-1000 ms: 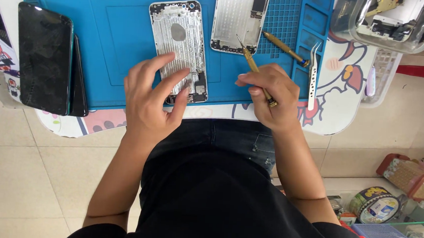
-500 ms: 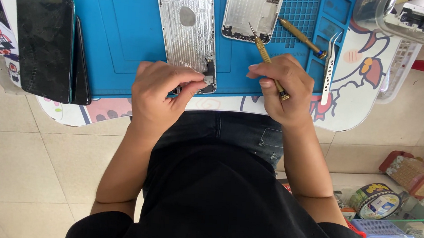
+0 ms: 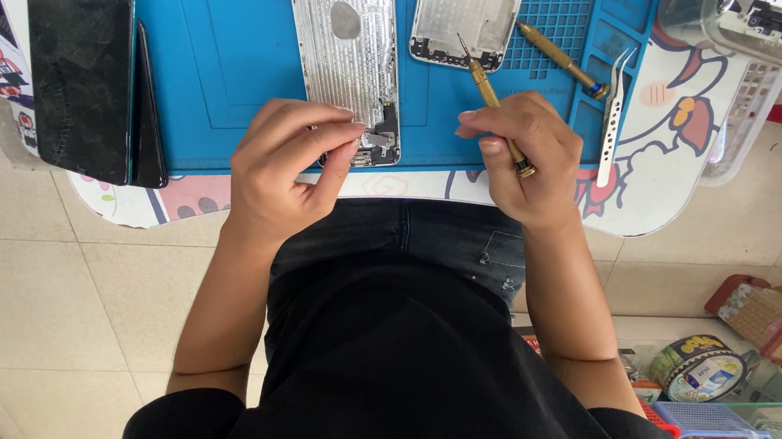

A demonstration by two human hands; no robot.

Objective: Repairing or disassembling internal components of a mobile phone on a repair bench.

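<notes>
Seen from the head camera, the person's two bare hands worked over a blue work mat (image 3: 228, 61) lying on a white table with cartoon prints (image 3: 661, 165). The left hand (image 3: 284, 171) was at the lower end of a silver phone housing (image 3: 343, 56), which lay flat on the mat with its inner side up and its long axis running away from the person; the thumb and forefinger of that hand were pinched nearly closed just beside the housing's near end, and whether a small part lay between them could not be told. The right hand (image 3: 524, 155) was closed around a brass-coloured screwdriver (image 3: 495, 103), held like a pen, with the tip raised and pointing toward the near edge of a second silver housing (image 3: 465, 18), which lay just to the right of the first one, apart from it. A second brass screwdriver (image 3: 563, 59) lay at a slant on the gridded part of the mat, and pale tweezers (image 3: 611, 116) lay beside it at the mat's right edge, near the right hand but not touching it. At the left of the mat, well apart from both hands, a dark phone (image 3: 81, 65) lay screen up, with a thin dark panel (image 3: 148, 111) just beside it. A clear plastic tray (image 3: 753, 34) holding parts stood at the upper right, and a roll of tape (image 3: 700, 368) was on a lower surface at the right.
</notes>
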